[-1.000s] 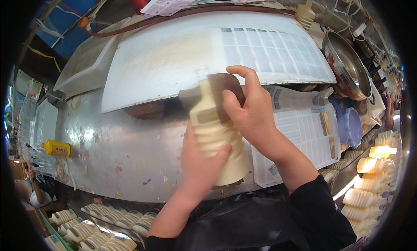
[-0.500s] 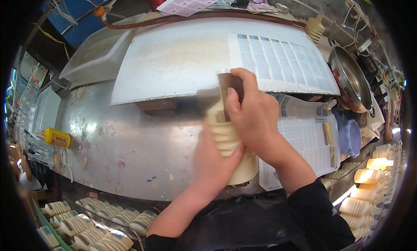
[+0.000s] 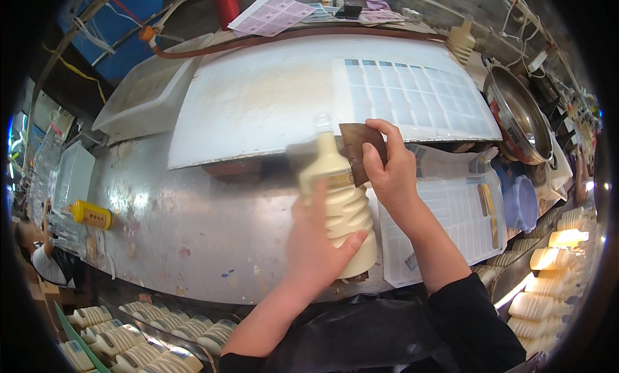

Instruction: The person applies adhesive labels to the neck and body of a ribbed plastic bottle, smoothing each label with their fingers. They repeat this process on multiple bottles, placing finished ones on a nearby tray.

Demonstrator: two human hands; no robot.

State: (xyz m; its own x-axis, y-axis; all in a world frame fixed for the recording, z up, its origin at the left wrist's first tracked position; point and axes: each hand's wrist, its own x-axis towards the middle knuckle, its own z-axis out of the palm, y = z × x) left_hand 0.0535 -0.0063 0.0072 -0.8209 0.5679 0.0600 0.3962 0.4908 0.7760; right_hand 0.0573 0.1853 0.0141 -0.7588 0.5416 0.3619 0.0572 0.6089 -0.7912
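A cream plastic bottle (image 3: pixel 348 208) with a ribbed body and an uncapped threaded neck leans slightly left over the near edge of the metal table. Wrapped around its left side is my left hand (image 3: pixel 313 241), thumb across the lower body, fingers smeared by motion. A band with a small dark mark shows on the bottle's shoulder. My right hand (image 3: pixel 393 173) pinches a thin brown flat piece, like a scraper (image 3: pixel 353 147), between thumb and fingers. Its edge overlaps the bottle's right shoulder; whether they touch I cannot tell.
A white board (image 3: pixel 258 83) bears a sheet of pale blue labels (image 3: pixel 412 96). Right of my hands lies a translucent tray (image 3: pixel 438 231) with more sheets, near a purple basin (image 3: pixel 520 205) and a metal pan (image 3: pixel 516 115). Cream bottles fill both lower corners; a yellow bottle (image 3: pixel 90 214) stands left.
My right hand and the brown piece have moved right and a little down, uncovering the bottle's neck. My left hand still holds the bottle, its fingers now higher along the side.
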